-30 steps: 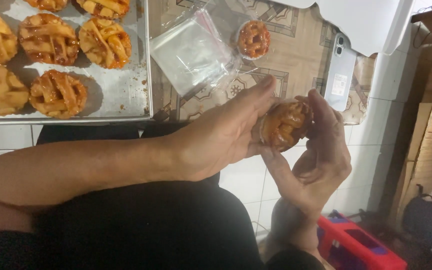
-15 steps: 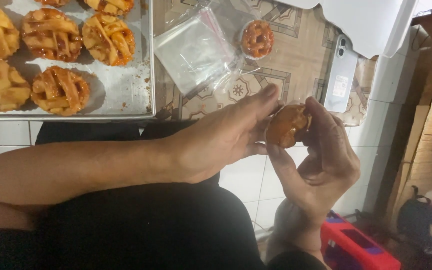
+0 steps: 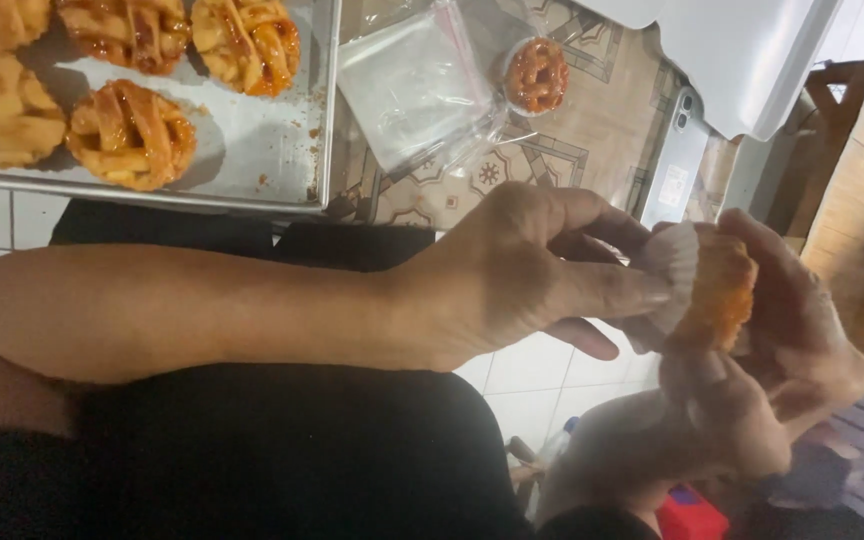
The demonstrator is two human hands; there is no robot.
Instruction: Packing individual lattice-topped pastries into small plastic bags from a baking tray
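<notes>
A: While looking down past the lap, found the glazed tart [image 3: 720, 295] right of centre in the frame, off the table, gripped between both hands.

B: Gripped how?

A: Cupped by the right hand [image 3: 787, 375] from below and from the right side, fingers curled round the crust and closed on it. Pinched by the left hand [image 3: 527, 270] from the left side, thumb and forefinger narrowed onto the white paper liner [image 3: 674, 262] at the tart's base.

B: Turned which way?

A: Stood on edge, tilted. Faced left and right across the frame with its flat sides: base and liner toward the left hand, orange top toward the right palm. Lay just right of the left fingertips, touching them through the paper.

B: Nearer to which hand, then?

A: Touched both, yet sat deeper in the right one. Could not judge the liner's hold on the crust: too blurred there.

B: And round about?

A: Noted a metal baking tray [image 3: 252, 130] at upper left, loaded with baked tarts [image 3: 132, 135], well apart from the hands. Saw a clear plastic bag [image 3: 417, 85] just beside it at top centre, on a patterned tablecloth [image 3: 592, 150], with a small tart [image 3: 537, 75] at the bag's right edge. Spotted a phone [image 3: 674, 170] further right, above the left knuckles, and a white lid [image 3: 742, 50] at upper right.
</notes>
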